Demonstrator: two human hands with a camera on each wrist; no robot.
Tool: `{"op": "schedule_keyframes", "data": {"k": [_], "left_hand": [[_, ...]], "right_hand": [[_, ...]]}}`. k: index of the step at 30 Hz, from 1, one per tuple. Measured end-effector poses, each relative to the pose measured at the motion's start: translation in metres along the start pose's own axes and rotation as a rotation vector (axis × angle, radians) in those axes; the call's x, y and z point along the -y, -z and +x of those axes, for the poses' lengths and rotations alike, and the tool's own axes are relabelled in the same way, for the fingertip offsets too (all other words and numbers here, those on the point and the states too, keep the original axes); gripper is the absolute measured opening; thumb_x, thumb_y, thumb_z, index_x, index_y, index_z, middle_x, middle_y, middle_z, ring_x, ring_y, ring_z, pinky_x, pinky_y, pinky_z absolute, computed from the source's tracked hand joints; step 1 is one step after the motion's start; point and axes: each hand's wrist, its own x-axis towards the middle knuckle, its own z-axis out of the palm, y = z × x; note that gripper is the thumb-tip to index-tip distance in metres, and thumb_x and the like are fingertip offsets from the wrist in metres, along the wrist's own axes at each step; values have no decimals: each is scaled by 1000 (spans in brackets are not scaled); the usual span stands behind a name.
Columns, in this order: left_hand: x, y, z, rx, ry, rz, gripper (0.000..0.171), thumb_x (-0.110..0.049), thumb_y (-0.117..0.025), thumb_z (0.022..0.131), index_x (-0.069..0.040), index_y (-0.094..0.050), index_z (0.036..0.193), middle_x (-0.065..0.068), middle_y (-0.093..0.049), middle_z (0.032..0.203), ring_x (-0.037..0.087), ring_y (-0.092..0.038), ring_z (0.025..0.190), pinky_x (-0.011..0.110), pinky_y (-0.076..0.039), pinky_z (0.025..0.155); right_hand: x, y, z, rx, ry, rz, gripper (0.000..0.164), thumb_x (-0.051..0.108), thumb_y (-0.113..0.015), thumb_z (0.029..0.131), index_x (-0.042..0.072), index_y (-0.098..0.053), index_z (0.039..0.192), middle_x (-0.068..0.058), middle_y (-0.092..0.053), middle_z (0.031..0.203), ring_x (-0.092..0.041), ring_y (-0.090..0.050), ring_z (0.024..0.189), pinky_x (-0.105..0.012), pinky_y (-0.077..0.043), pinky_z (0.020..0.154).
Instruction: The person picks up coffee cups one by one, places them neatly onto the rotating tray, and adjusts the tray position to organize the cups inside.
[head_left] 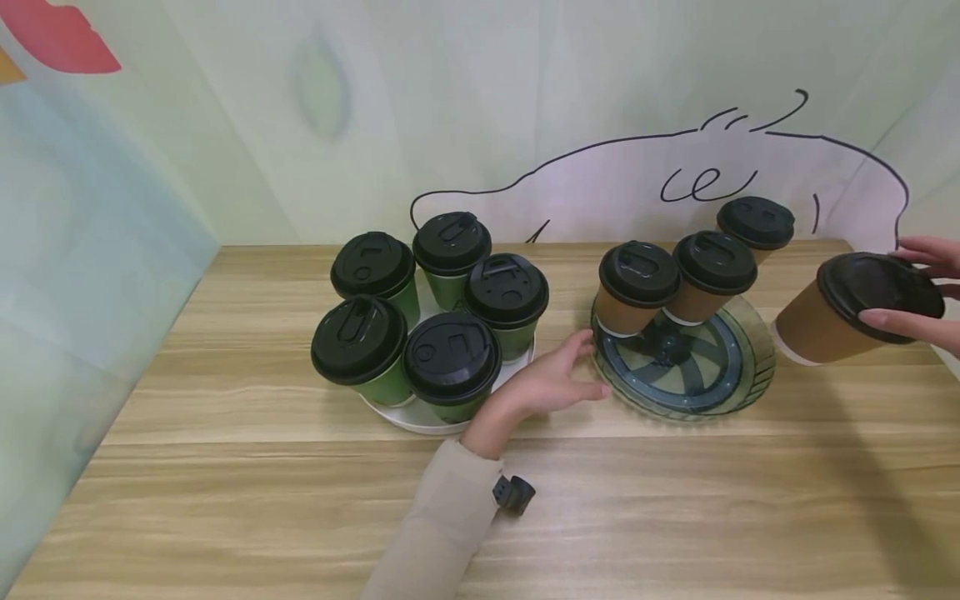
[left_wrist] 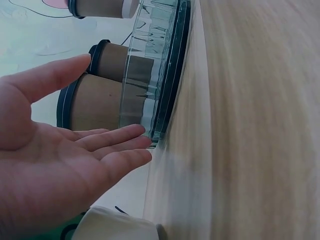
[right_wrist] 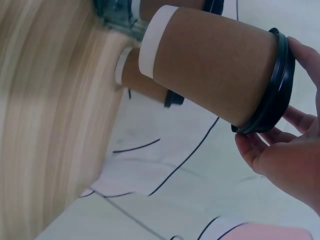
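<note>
By its black lid, my right hand holds a brown paper cup, tilted and lifted above the table on the right. My left hand reaches to the left edge of a clear green round tray, fingers extended and thumb spread. In the left wrist view its fingertips are right at the tray's rim. Two brown lidded cups stand upright on the tray's back left part, over a dark spoked base. Behind the tray stands another brown lidded cup.
Several green cups with black lids stand on a white round tray, close to the left forearm. Along the back of the wooden table rises a pale wall with line drawings. A dark device sits at the left wrist.
</note>
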Motion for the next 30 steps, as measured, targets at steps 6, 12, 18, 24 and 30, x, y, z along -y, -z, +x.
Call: {"op": "schedule_keyframes", "data": {"k": [6, 12, 18, 24, 30], "left_hand": [[0, 0, 0, 3, 6, -15, 79, -22, -64, 85, -11, -15, 146, 5, -30, 146, 20, -27, 132, 37, -24, 107], [0, 0, 0, 11, 5, -11, 79, -22, -63, 86, -12, -14, 147, 4, -28, 147, 19, -26, 133, 37, -23, 107], [0, 0, 0, 14, -6, -9, 79, -20, -63, 86, -10, -13, 147, 6, -28, 147, 19, -25, 133, 35, -22, 107], [1, -1, 2, 18, -10, -23, 79, -20, -63, 86, -10, -13, 147, 6, -27, 147, 18, -24, 133, 35, -22, 108], [0, 0, 1, 20, -15, -16, 80, -19, -63, 86, -10, -12, 147, 6, -27, 147, 19, -25, 133, 34, -23, 107]], "right_hand": [[49, -7, -10, 45, 100, 93, 74, -6, -71, 71, 15, -42, 137, 33, -40, 108, 10, -35, 96, -3, -25, 82], [68, -14, -16, 190, 137, 70, 74, -2, -73, 73, 5, -37, 138, 29, -38, 114, 10, -32, 97, 0, -23, 80], [79, -22, -16, 303, 102, 9, 77, 8, -79, 71, 11, -39, 137, 23, -38, 117, 5, -34, 98, -2, -26, 75], [93, -32, -17, 379, 71, 9, 79, 15, -79, 71, 14, -38, 139, -13, -40, 132, -27, -35, 112, -24, -33, 83], [106, -43, -21, 422, 115, 20, 78, 15, -81, 69, 15, -41, 136, -17, -41, 132, -41, -40, 109, -21, -37, 64]]}}
